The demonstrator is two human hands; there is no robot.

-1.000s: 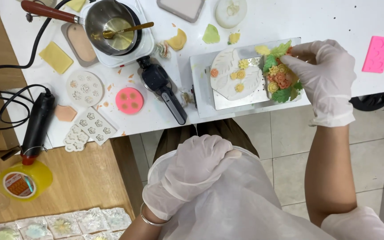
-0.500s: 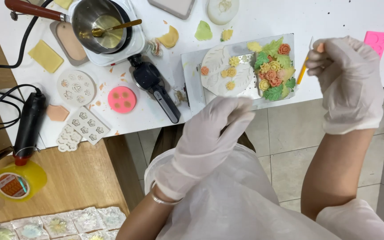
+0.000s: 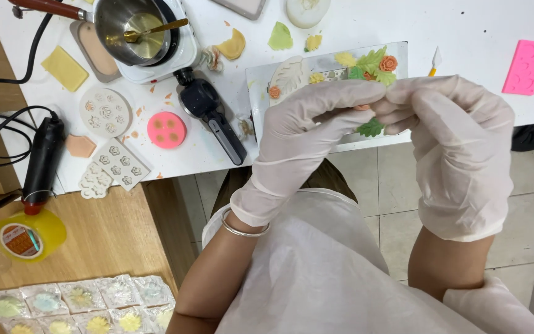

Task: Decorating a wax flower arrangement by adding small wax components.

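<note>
Both hands wear white gloves and meet above a clear tray (image 3: 254, 93) on the white table. My left hand (image 3: 304, 133) and my right hand (image 3: 452, 142) touch fingertips, pinching a small orange piece (image 3: 362, 107) between them. A green leaf shape (image 3: 371, 128) shows just below the fingers. The tray holds a white leaf mould (image 3: 288, 73), green leaves, an orange flower (image 3: 389, 63) and yellow flowers. A small yellow-handled tool (image 3: 434, 62) pokes out behind my right hand.
A steel pot with a spoon (image 3: 134, 31) sits on a white hot plate. A black handheld tool (image 3: 211, 114), round pink mould (image 3: 167, 129), white moulds (image 3: 105, 111), pink rectangular mould (image 3: 526, 67), black corded tool (image 3: 41, 162), yellow tape roll (image 3: 29, 235) and bagged flowers (image 3: 81, 303) lie around.
My left hand rose from my lap to the tray and met my right hand. My right hand came off the tray's flower cluster and now shares the small orange piece.
</note>
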